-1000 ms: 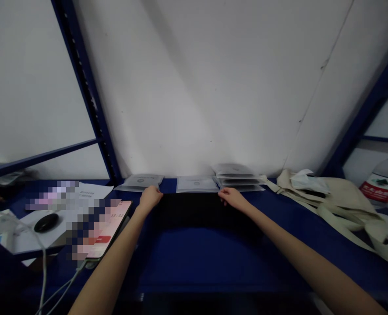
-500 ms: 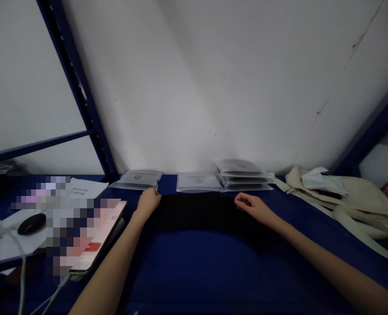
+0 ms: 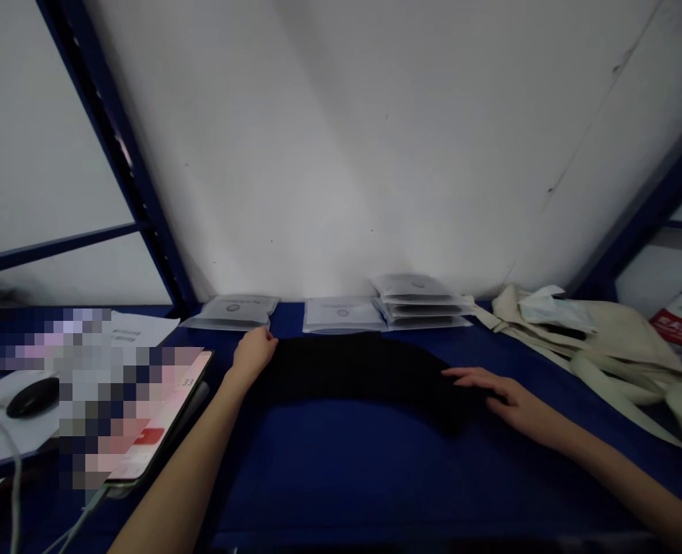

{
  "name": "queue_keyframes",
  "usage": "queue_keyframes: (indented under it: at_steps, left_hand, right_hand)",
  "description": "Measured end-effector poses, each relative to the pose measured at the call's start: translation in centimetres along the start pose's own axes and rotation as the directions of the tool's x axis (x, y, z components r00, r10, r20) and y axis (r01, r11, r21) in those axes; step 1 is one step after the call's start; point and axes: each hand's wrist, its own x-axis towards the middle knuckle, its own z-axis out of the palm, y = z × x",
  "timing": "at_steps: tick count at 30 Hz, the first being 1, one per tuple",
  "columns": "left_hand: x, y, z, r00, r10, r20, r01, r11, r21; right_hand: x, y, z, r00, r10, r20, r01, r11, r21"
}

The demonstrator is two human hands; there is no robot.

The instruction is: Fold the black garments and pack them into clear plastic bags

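Where the blue tabletop (image 3: 329, 477) is nearest us, the phone (image 3: 173, 408) lies to our left, cable plugged in, so our left forearm does best passing clear of it. Black cloth (image 3: 346, 369) lies across the tabletop between our hands, right end bending toward us. Left hand (image 3: 252, 355): fingertips together, clamped on the cloth's left end. Right hand (image 3: 503, 392): fingers apart, reaching over the right end; can't tell how firmly they touch. Our read: left works as anchor, light outward strokes from the right flatten best, and hard pulling would skew the strip. Dark folds barely show, so we judge by edge line and feel. Just past the far edge: clear plastic packets (image 3: 341, 314), easy to nudge. Canvas bag (image 3: 612, 331) sits right, wall (image 3: 329, 154) behind.
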Motion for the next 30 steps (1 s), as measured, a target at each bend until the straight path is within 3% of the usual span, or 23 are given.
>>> queue_keyframes:
  at_steps: [6,14,21,23,26,30]
  left_hand:
    - [0.0,-0.3,0.1,1.000,0.007,-0.005,-0.007,1.000,-0.014]
    - [0.1,-0.3,0.1,1.000,0.013,-0.005,-0.013,1.000,-0.010]
    - [-0.1,-0.2,-0.2,1.000,0.012,0.012,-0.012,1.000,-0.012]
    - [-0.1,-0.2,-0.2,1.000,0.012,0.012,-0.012,1.000,-0.013]
    - [-0.1,-0.2,-0.2,1.000,0.019,0.012,-0.019,1.000,-0.017]
    - [-0.1,-0.2,-0.2,1.000,0.022,0.011,-0.022,0.999,-0.027]
  right_hand:
    - [0.4,-2.1,0.5,0.986,0.141,-0.087,-0.141,0.990,0.008]
    - [2.4,-1.1,0.4,0.909,0.372,-0.186,-0.374,0.927,0.025]
    - [3.8,-0.6,-0.2,0.836,0.491,-0.246,-0.536,0.825,-0.176]
    - [4.0,-0.5,-0.5,0.824,0.528,-0.204,-0.564,0.798,-0.212]
    - [4.0,-0.9,-1.1,0.808,0.587,-0.050,-0.581,0.781,-0.228]
    - [3.6,-2.8,-2.1,0.800,0.599,0.017,-0.599,0.800,-0.039]
